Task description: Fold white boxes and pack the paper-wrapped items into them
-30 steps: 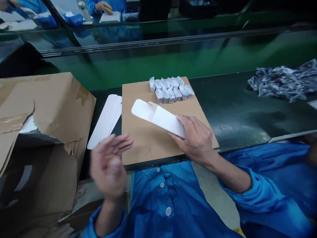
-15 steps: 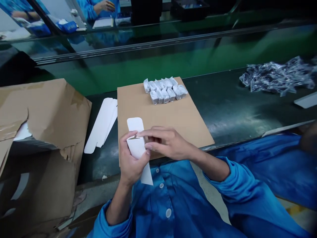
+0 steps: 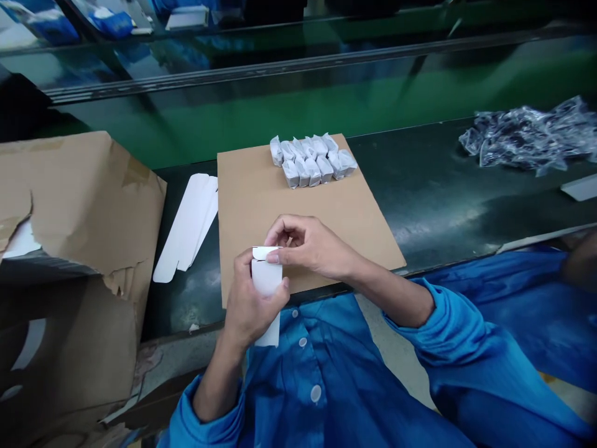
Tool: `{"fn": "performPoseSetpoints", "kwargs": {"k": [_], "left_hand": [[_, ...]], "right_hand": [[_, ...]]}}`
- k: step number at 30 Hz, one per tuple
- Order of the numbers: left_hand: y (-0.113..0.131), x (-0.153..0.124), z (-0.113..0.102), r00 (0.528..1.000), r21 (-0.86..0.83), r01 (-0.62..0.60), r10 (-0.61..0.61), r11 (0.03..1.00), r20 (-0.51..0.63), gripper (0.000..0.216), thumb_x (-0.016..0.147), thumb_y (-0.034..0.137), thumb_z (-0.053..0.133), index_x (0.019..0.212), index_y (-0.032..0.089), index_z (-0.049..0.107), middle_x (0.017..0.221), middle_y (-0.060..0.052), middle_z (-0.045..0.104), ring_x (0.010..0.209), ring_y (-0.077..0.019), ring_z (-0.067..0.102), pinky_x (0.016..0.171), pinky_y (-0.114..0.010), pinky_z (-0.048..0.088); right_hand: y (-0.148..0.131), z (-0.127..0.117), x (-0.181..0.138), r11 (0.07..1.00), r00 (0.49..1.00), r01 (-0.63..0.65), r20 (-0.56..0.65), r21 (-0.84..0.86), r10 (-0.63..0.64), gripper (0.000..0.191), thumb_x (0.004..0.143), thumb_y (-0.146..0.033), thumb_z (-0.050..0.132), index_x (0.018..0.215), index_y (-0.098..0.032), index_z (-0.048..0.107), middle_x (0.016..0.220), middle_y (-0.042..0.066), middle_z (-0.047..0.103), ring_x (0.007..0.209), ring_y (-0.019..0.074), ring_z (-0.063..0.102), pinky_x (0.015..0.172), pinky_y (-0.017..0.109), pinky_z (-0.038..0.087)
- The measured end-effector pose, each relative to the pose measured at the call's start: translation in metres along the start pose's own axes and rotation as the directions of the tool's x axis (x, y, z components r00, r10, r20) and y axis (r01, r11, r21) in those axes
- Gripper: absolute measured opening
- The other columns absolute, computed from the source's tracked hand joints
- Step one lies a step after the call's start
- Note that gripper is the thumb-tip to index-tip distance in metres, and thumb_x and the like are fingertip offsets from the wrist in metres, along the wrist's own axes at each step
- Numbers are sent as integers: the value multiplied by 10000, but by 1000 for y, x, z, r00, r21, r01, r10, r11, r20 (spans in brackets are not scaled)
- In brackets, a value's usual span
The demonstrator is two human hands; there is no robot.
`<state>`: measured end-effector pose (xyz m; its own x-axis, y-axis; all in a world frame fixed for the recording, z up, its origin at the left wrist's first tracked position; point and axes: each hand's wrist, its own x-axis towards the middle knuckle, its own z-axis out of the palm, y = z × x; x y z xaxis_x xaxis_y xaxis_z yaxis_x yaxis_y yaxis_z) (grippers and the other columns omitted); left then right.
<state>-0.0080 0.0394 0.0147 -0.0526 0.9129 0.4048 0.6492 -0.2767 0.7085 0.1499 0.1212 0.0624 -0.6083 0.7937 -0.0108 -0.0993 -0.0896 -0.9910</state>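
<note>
A narrow white carton (image 3: 267, 278) is held upright and slightly tilted in my left hand (image 3: 247, 305), whose fingers and thumb wrap its sides. My right hand (image 3: 310, 246) pinches the carton's top flap, thumb on the near side and fingers curled behind; the flap is folded over the top opening. Below my left hand the lower end of the carton shows. Beyond the hands, several small items in whitish wrapping (image 3: 312, 162) stand in two rows on a brown cardboard sheet (image 3: 252, 205). Flat white carton blanks (image 3: 186, 227) lie to the left of the sheet.
A large torn cardboard box (image 3: 84, 205) stands at the left. Crumpled clear plastic bags (image 3: 532, 137) lie on the dark bench (image 3: 420, 186) at the right, near a white strip (image 3: 581, 188). Another person's blue clothing (image 3: 504, 298) shows at the right edge.
The carton's top flap, upright before, is now bent down over the opening. My right hand has moved from the carton's side edge to grip that flap. The view has shifted slightly.
</note>
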Motion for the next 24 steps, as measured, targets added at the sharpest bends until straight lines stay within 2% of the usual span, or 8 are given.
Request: {"fn": "performPoseSetpoints", "kwargs": {"k": [3,6,7,8,11,15,20,24], "left_hand": [[-1,-6,7,993,-84,-71,62,994,-104,777,731,229,742,1391,254,332,1189,-66,515,1020,-197,634,776,-309,559],[-1,-10,7,997,-120,-51,44,992,-62,1066,755,238,741,1548,264,30,1265,-110,531,1067,-226,640,826,-348,567],[-1,-11,5,999,-91,-26,23,996,-31,1101,762,261,743,1559,259,-17,1309,-132,526,1092,-244,636,845,-366,565],[-1,-11,3,1000,-50,-5,4,999,-8,1096,767,293,744,1566,254,-5,1363,-154,506,1133,-268,624,874,-388,559],[1,-12,-4,999,57,24,-26,998,35,958,785,379,725,1553,244,168,1487,-180,423,1263,-332,551,953,-446,530],[4,-12,-9,997,61,32,-36,998,72,830,825,393,680,1517,229,251,1443,-171,474,1250,-310,567,942,-439,543],[3,-15,-8,994,42,21,-26,999,110,707,846,333,656,1461,232,322,1379,-143,523,1231,-269,579,957,-410,536],[2,-15,-1,989,-47,103,-98,994,107,623,854,340,655,1401,217,383,1366,-139,523,1232,-250,570,965,-383,526]], "right_hand": [[-1,5,-3,1000,999,8,-37,-5,-8,280,754,-363,807,889,-143,698,835,7,663,754,109,556,677,242,433],[0,6,-5,1000,999,13,-37,-18,-14,274,783,-384,783,893,-141,722,822,17,667,736,116,568,647,244,427],[0,6,-5,999,999,22,-31,-43,-23,263,793,-381,775,898,-144,732,846,24,671,748,121,579,645,245,429],[0,5,-6,996,999,40,-21,-75,-42,243,807,-372,765,903,-150,743,880,32,675,771,126,592,650,248,436],[3,5,-10,979,991,135,23,-155,-133,154,859,-314,718,923,-181,760,981,44,682,876,145,626,722,268,482],[16,12,-20,929,959,281,20,-242,-284,160,898,-260,671,1025,-194,744,1101,62,692,1048,167,644,909,327,524],[34,21,-30,718,837,480,17,-504,-547,210,938,-210,586,1094,-151,713,1127,119,676,1098,180,623,965,349,528],[39,21,-30,587,820,475,87,-656,-566,257,946,-183,515,1140,-144,679,1161,134,671,1129,196,612,992,369,524]]}}
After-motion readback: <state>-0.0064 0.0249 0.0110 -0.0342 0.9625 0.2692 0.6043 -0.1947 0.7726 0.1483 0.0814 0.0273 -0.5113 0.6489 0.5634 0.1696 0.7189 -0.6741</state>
